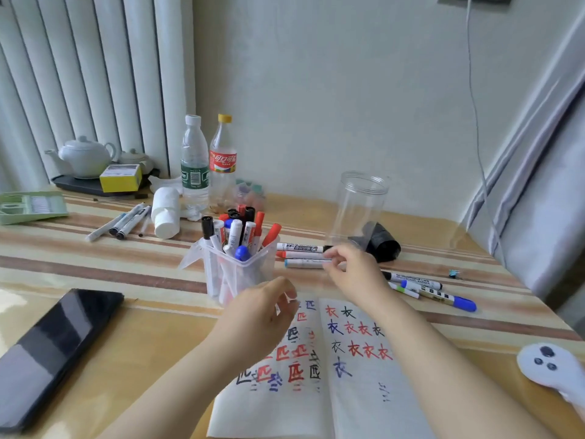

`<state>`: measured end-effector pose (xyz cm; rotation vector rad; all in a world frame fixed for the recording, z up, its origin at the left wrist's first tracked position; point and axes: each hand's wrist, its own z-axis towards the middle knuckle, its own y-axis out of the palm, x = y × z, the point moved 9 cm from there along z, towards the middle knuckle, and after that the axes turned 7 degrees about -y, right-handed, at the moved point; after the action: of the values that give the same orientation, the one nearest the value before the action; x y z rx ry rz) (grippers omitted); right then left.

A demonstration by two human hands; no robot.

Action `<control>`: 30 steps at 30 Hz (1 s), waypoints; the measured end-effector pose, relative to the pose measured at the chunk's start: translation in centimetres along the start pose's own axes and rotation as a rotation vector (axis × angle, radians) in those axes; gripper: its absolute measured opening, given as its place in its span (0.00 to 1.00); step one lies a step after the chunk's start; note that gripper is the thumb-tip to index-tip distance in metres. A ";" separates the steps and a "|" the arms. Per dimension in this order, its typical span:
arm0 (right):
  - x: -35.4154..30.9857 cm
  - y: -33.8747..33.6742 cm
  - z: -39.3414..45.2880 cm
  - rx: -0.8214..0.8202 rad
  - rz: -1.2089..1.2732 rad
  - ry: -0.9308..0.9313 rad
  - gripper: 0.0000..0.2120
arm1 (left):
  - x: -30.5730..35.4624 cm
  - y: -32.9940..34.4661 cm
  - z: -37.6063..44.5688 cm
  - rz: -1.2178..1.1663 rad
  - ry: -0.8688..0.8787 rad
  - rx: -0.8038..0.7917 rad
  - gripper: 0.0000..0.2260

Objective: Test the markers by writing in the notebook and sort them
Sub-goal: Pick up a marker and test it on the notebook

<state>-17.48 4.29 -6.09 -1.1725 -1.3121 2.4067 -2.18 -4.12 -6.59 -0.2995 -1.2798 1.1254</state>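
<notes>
An open notebook (354, 384) with red, blue and black test characters lies at the near edge of the table. A clear square tub (240, 274) behind it holds several capped markers (235, 231). My left hand (262, 315) hovers between tub and notebook, fingers loosely curled, holding nothing I can see. To the right of the tub, three markers lie in a row (300, 248). My right hand (351, 274) reaches to their right ends and its fingertips pinch the end of the nearest one, a white marker with a light blue cap (304, 263).
Three more markers (424, 288) lie right of my right hand. An empty clear jar (361, 204) and a black roll (383, 242) stand behind it. At the back left are pens (126, 221), two bottles (194, 160), a white canister and a teapot; a phone (50, 353) lies near left and a white controller (550, 365) near right.
</notes>
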 end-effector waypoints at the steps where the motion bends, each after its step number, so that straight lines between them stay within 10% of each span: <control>1: 1.8 -0.1 0.0 -0.027 -0.052 0.032 0.10 | 0.4 0.8 0.8 -0.007 0.002 -0.011 0.06; 20: 3.4 7.4 10.0 -0.340 -0.775 -0.192 0.15 | -0.2 5.9 5.1 -0.041 0.050 0.066 0.13; 25: 2.2 6.3 9.0 -0.258 -0.627 -0.215 0.14 | -0.5 5.6 4.9 -0.041 0.061 0.101 0.10; 30: 1.3 -0.1 3.6 0.041 0.030 0.077 0.11 | 0.1 4.5 4.2 -0.112 0.064 0.168 0.12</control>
<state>-20.92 2.65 -5.65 -1.2695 -1.2257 2.3718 -7.98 -3.51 -8.40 -0.1364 -1.1241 1.1110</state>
